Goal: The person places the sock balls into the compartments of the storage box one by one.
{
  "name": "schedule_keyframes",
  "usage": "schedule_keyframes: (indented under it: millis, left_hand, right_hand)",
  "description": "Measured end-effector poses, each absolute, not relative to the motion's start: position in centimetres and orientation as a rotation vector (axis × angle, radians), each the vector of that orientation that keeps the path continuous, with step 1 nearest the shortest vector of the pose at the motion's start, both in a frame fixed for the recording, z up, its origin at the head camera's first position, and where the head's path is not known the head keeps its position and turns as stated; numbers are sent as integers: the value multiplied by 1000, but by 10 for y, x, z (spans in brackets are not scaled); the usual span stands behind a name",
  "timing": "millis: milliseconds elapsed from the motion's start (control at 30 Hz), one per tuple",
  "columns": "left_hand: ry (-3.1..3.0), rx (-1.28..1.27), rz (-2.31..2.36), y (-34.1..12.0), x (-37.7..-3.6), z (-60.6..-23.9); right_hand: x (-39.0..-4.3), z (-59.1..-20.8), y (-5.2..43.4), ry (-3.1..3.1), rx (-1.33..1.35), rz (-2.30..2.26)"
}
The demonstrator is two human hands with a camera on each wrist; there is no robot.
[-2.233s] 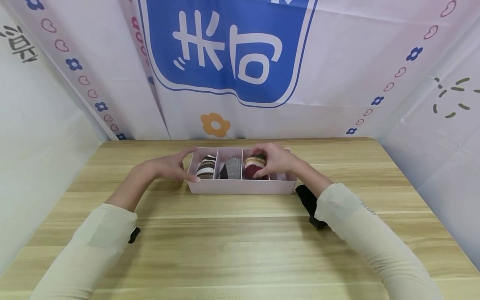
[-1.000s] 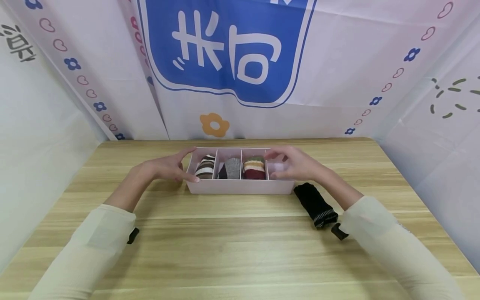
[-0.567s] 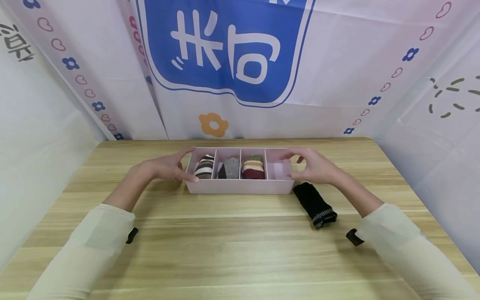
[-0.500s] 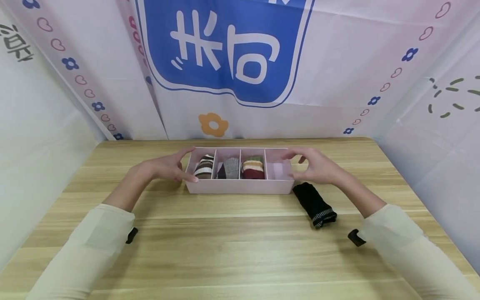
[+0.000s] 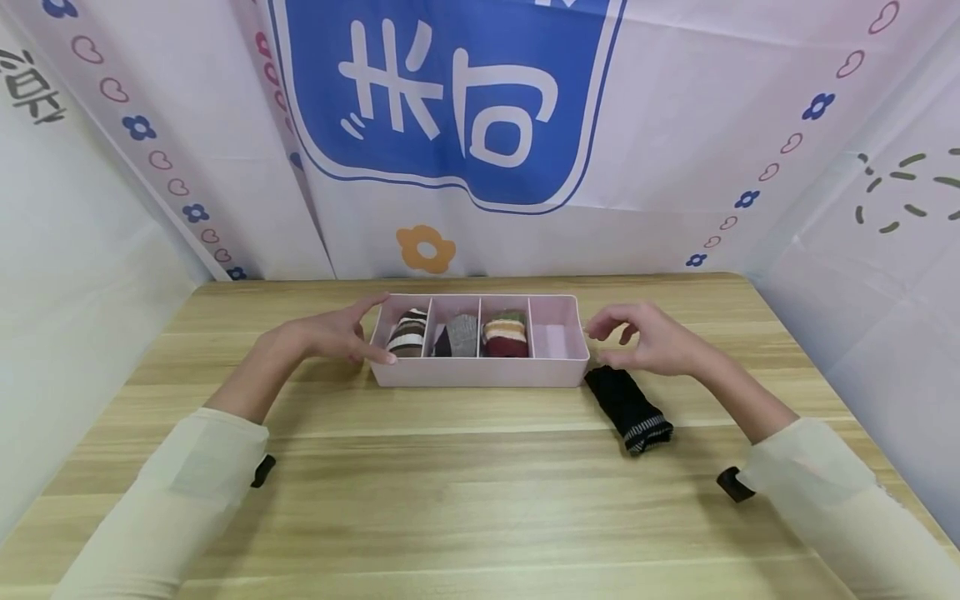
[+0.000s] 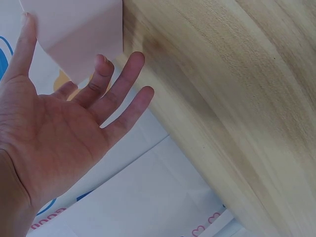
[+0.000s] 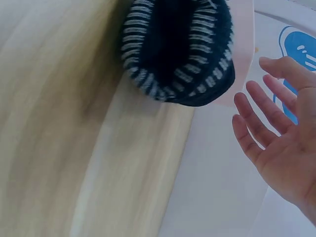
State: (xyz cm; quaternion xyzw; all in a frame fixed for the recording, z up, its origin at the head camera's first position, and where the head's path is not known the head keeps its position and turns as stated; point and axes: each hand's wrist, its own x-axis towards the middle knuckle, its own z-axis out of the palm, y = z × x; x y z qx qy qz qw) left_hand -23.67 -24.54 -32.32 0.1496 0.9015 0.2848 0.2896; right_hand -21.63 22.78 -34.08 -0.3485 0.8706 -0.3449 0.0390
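We see the wooden worktop [image 5: 480,500] bearing a pink divided tray [image 5: 480,374] with four compartments. From the left, these hold a brown-and-white striped sock roll [image 5: 409,333], a grey sock roll [image 5: 462,335] and a red-and-cream striped sock roll [image 5: 505,333]; the rightmost compartment is bare. A rolled black sock [image 5: 627,406] with a white-striped cuff lies on the worktop just beside the tray's right end. Our left hand [image 5: 330,335] rests against the tray's left end, its grip spread. Our right hand [image 5: 651,340] hovers just above the black sock, its grip loosely spread, pinching nothing.
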Motion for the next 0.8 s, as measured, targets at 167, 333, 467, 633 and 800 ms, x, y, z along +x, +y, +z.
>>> schedule_keyframes:
  millis: [167, 333, 467, 633, 800]
  left_hand:
    - [2402, 400, 768, -245, -237, -323]
    - [2404, 400, 762, -245, -236, -322]
    - [2407, 400, 747, -245, -237, -322]
    - [2407, 398, 745, -245, -237, -321]
    - [2400, 392, 754, -246, -238, -323]
  right_hand:
    - [-215, -346, 233, 2619, -1044, -1041]
    - [-215, -349, 238, 2516, -988, -1039]
    - [-214, -351, 242, 2446, -965, -1010]
    - [-216, -354, 249, 2446, -940, -977]
    - [-220, -357, 255, 2494, -898, -990]
